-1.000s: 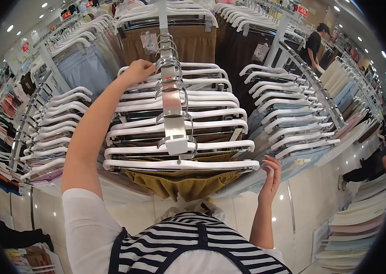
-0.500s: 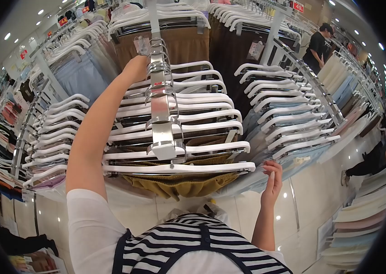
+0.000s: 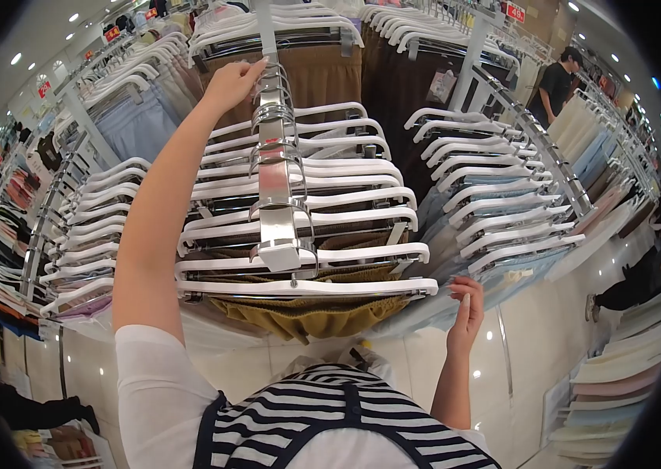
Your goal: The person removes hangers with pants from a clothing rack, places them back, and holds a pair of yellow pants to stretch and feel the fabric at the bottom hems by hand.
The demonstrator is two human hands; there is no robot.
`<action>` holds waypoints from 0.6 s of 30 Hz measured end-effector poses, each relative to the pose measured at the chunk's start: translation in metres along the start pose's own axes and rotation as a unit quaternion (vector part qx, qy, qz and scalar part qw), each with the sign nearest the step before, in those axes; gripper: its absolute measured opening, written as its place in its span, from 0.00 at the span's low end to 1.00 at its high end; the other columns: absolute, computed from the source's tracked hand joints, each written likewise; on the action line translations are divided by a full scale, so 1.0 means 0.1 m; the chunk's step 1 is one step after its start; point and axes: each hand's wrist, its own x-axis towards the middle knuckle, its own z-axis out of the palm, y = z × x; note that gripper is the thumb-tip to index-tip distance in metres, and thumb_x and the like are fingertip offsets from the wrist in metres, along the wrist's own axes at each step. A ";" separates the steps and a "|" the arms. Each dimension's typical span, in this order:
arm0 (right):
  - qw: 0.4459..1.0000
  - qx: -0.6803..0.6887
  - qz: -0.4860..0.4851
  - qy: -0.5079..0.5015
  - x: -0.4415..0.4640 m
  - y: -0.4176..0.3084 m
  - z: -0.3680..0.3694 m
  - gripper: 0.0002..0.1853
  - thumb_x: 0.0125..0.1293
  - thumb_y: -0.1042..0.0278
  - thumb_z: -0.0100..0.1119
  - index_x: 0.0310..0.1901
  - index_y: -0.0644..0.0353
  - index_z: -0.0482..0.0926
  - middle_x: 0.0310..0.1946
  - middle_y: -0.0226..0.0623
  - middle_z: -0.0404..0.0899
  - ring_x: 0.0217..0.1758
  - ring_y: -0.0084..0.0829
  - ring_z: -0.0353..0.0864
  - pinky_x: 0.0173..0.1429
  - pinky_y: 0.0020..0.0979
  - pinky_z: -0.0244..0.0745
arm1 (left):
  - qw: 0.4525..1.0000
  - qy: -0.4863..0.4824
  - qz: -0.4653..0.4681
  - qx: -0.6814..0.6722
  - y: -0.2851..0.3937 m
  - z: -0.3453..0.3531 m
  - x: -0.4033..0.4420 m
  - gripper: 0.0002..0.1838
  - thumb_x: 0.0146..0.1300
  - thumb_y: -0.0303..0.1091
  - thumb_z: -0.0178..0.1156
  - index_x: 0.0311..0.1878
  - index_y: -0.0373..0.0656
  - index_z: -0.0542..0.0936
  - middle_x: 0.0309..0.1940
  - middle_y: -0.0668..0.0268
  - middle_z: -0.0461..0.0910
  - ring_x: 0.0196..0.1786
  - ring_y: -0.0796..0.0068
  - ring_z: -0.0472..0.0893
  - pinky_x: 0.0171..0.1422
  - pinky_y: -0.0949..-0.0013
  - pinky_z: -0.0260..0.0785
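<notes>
**Left hand (image 3: 238, 84) up at the rail, right hand (image 3: 465, 306) loose beside the front hanger (image 3: 323, 287)!**

And here we are at the middle rail (image 3: 273, 181), sloping down towards the striped top (image 3: 323, 406), with white hangers (image 3: 350, 170) lined up along it. The left hand is right up at the far hooks (image 3: 277, 72), fingertips bent in at the side of the metal; whether they pinch a hook or only touch it, you cannot tell from here. Over to the right hand: it's half open, palm up, fingers softly curled, near the right end of the front hanger but apart from it.

Now the clothes! Mustard cloth (image 3: 307, 316) hangs gathered at the near end, with brown trousers (image 3: 319, 74) beyond the far hooks. Out on the right, more white hangers carry pale blue garments (image 3: 530, 262) on a side rail (image 3: 538, 137), and behind that stands a person in black (image 3: 556, 84), beside cream garments (image 3: 573, 125).
</notes>
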 end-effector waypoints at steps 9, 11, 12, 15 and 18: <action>1.000 0.012 0.017 0.010 -0.05 -0.03 -0.06 0.14 0.66 0.64 0.40 0.36 0.64 0.75 0.44 0.40 0.71 0.47 0.29 0.70 0.47 0.26 0.65 | 0.991 -0.072 -0.046 -0.105 -0.17 0.04 0.22 0.29 0.59 0.58 0.51 0.16 0.39 0.73 0.12 0.69 0.68 0.18 0.79 0.69 0.26 0.76 0.61; 1.000 -0.002 0.008 0.014 -0.07 -0.02 -0.09 0.14 0.67 0.65 0.38 0.37 0.64 0.74 0.44 0.39 0.71 0.46 0.28 0.71 0.46 0.25 0.65 | 0.990 -0.071 -0.048 -0.112 -0.16 0.07 0.22 0.29 0.59 0.58 0.51 0.16 0.39 0.73 0.12 0.69 0.67 0.18 0.79 0.68 0.26 0.75 0.61; 1.000 0.003 0.010 0.017 -0.09 -0.01 -0.11 0.14 0.67 0.65 0.38 0.37 0.64 0.74 0.45 0.39 0.71 0.46 0.28 0.71 0.46 0.25 0.65 | 0.989 -0.067 -0.053 -0.120 -0.19 0.07 0.22 0.30 0.59 0.58 0.51 0.16 0.40 0.73 0.12 0.69 0.67 0.18 0.79 0.68 0.26 0.75 0.60; 1.000 0.005 0.021 0.023 -0.11 -0.01 -0.14 0.14 0.67 0.65 0.38 0.37 0.64 0.74 0.45 0.39 0.71 0.47 0.28 0.71 0.46 0.25 0.65 | 0.991 -0.049 -0.050 -0.116 -0.24 0.13 0.22 0.28 0.59 0.58 0.50 0.19 0.40 0.75 0.14 0.71 0.68 0.20 0.81 0.68 0.28 0.77 0.59; 0.999 0.001 0.026 0.022 -0.12 -0.01 -0.13 0.14 0.67 0.65 0.38 0.37 0.64 0.74 0.45 0.39 0.71 0.47 0.28 0.71 0.46 0.25 0.65 | 0.993 0.003 -0.029 -0.114 -0.28 0.20 0.13 0.29 0.60 0.56 0.48 0.18 0.38 0.73 0.14 0.67 0.70 0.20 0.78 0.71 0.27 0.75 0.62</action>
